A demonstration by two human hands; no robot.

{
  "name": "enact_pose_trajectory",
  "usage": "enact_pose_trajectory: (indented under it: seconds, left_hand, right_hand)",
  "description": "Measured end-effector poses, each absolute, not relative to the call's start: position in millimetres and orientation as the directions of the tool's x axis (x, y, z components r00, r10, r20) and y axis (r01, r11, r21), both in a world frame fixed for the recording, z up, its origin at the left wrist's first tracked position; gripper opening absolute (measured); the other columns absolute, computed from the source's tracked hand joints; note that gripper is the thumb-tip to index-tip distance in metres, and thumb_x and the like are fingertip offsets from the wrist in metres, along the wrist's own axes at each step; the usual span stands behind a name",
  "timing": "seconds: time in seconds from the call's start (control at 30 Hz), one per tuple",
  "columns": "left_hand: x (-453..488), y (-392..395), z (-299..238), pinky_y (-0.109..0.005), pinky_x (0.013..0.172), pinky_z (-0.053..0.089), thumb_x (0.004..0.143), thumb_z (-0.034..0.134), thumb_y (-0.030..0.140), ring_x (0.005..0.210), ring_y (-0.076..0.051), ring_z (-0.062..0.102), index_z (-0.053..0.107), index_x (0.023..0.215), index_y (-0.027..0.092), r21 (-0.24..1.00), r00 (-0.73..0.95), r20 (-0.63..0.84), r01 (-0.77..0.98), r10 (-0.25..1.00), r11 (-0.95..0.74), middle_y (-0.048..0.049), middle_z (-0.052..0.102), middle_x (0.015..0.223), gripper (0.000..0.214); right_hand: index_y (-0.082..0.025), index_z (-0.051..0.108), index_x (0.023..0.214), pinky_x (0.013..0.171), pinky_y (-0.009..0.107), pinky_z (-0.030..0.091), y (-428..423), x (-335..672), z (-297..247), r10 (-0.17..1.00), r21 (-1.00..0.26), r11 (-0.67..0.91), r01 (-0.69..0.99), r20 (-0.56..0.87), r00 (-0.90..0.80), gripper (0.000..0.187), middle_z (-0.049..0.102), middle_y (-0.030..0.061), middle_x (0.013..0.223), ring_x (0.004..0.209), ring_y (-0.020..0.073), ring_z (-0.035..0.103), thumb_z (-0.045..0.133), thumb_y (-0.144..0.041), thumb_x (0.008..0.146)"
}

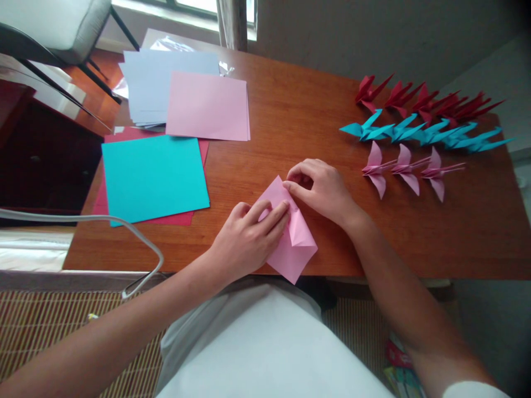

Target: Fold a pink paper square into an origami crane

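A partly folded sheet of pink origami paper (pixel 292 257) lies at the table's front edge, one corner jutting past it. Across its left side rests my left hand (pixel 255 232), fingers stretched out and pressing the paper down. My right hand (pixel 317 188) pinches the sheet's upper right edge between thumb and forefinger. A raised fold shows on the right half of the sheet, between the hands. Part of the paper is hidden under my left fingers.
Right of my hands stand rows of paper cranes: red (pixel 423 102), blue (pixel 431 132) and pink (pixel 409 166). To the left lie blue sheets (pixel 155 179) over red ones, with pink sheets (pixel 207 105) and grey sheets (pixel 149 83) behind. A white cable (pixel 141 237) loops near the front left edge.
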State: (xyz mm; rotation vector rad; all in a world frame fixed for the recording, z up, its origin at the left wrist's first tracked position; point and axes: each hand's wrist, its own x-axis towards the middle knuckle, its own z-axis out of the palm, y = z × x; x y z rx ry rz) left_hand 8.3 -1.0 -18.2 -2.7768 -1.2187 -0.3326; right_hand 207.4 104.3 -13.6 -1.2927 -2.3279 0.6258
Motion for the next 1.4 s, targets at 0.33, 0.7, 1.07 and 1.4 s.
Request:
enact_pose_trajectory:
  seconds: [0.33,0.7,1.07,1.4]
  left_hand:
    - [8,-2,-19,-0.043,0.078,0.046,0.100,0.054,0.025,0.115,-0.028,0.058,0.062,0.140,0.015,-0.006,0.660,0.225,0.737,0.717,-0.676,-0.0054,0.061,0.148,0.042]
    - [8,-1,-17,-0.043,0.078,0.047,0.101,0.053,0.025,0.116,-0.028,0.058,0.061,0.141,0.017,0.008,0.660,0.206,0.737,0.722,-0.676,-0.0080,0.060,0.150,0.042]
    - [8,-1,-18,-0.043,0.078,0.047,0.101,0.050,0.023,0.115,-0.028,0.059,0.067,0.133,0.016,0.001,0.662,0.219,0.734,0.716,-0.679,-0.0068,0.060,0.150,0.036]
    - [8,-1,-19,-0.044,0.078,0.048,0.101,0.052,0.023,0.115,-0.028,0.058,0.066,0.136,0.016,0.011,0.654,0.228,0.739,0.721,-0.674,-0.0073,0.060,0.150,0.038]
  right_hand:
    - [-0.021,0.065,0.089,0.081,0.036,0.045,100,239,-9,0.733,-0.569,0.580,0.583,0.051,-0.679,0.023,0.067,0.0029,0.090,0.086,0.0216,0.058,0.082,-0.035,0.083]
    - [-0.024,0.065,0.090,0.082,0.036,0.044,101,239,-10,0.741,-0.574,0.564,0.594,0.033,-0.671,0.022,0.066,0.0029,0.091,0.088,0.0224,0.057,0.080,-0.038,0.084]
    - [-0.023,0.061,0.077,0.075,0.035,0.041,105,218,-21,0.837,-0.463,0.514,0.722,0.087,-0.540,0.023,0.066,0.0017,0.081,0.083,0.0220,0.056,0.073,-0.037,0.091]
    - [-0.024,0.062,0.079,0.076,0.036,0.040,129,191,-24,0.861,-0.418,0.495,0.762,0.121,-0.493,0.022,0.069,0.0030,0.086,0.087,0.0228,0.058,0.070,-0.038,0.093]
